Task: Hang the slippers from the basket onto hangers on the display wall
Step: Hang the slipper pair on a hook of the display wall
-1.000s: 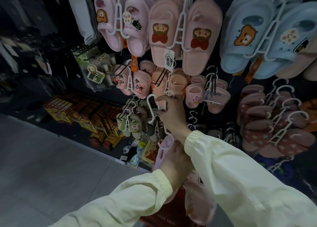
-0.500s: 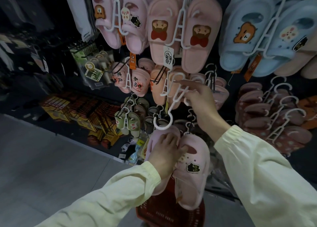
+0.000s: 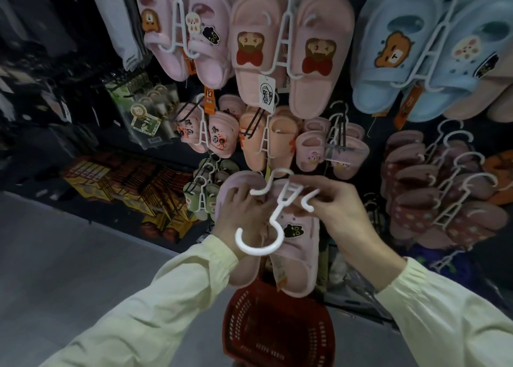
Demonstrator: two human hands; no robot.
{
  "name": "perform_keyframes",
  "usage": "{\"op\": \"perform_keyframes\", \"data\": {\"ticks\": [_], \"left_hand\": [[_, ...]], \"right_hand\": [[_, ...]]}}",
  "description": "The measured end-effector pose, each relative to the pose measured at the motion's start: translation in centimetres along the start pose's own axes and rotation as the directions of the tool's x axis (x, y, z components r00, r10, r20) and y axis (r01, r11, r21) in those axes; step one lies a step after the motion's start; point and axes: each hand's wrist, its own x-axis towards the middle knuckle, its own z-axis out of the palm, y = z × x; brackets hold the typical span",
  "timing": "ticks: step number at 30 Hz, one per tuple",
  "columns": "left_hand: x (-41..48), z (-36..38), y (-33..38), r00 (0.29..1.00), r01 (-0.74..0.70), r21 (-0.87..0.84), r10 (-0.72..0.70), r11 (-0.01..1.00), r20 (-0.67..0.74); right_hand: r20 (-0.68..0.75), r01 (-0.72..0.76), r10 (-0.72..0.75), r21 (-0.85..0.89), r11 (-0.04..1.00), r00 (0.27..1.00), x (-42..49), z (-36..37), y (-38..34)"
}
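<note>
Dark display wall [image 3: 372,144] fills your view, hung with rows of pink, peach and blue slippers on white hangers. Low down, just in front of it, sits the red slotted plastic basket [image 3: 277,333].

You look to be at the fitting step. The pair of pale pink foam slippers [image 3: 297,244] is out of the basket and held in front of the wall, not yet hung. Your left hand [image 3: 244,222] reaches up from below and grips the pair near its upper end, fingers curled over the edge. Your right hand [image 3: 344,216] comes in from the right and pinches one curved prong of the loose white plastic hanger [image 3: 277,211], which lies across the slippers with its big hook pointing down.

Next, I judge, you must turn the hanger hook-up, feed its prongs under the straps, then find a free peg.
</note>
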Motion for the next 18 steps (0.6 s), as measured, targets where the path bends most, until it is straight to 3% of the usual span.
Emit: {"op": "perform_keyframes", "data": {"ticks": [1, 3, 5, 9, 16, 18], "left_hand": [[0.1, 0.3, -0.5, 1.000, -0.001, 0.049, 0.000, 0.999, 0.027], [0.0, 0.7, -0.8, 0.970, 0.048, 0.128, -0.077, 0.991, 0.230], [0.4, 0.3, -0.8, 0.942, 0.106, 0.127, -0.140, 0.986, 0.306], [1.2, 0.0, -1.2, 0.984, 0.059, 0.162, -0.085, 0.985, 0.159], [1.9, -0.2, -0.9, 0.983, 0.077, 0.167, -0.102, 0.983, 0.149], [2.0, -0.5, -0.9, 0.979, 0.084, 0.136, -0.108, 0.987, 0.176]], "right_hand": [[0.001, 0.003, -0.003, 0.007, 1.000, 1.000, -0.1, 0.1, 0.1], [0.021, 0.028, -0.028, -0.016, 0.999, 0.999, -0.2, 0.3, 0.3], [0.048, 0.041, -0.038, -0.064, 0.997, 0.998, -0.2, 0.4, 0.5], [0.068, 0.073, -0.060, -0.220, 0.973, 0.996, 0.0, 0.3, 0.5], [0.083, 0.117, -0.086, -0.517, 0.848, 0.993, 0.1, -0.9, -0.1], [0.024, 0.091, -0.093, -0.547, 0.832, 0.995, 0.5, -1.2, 0.2]]}}
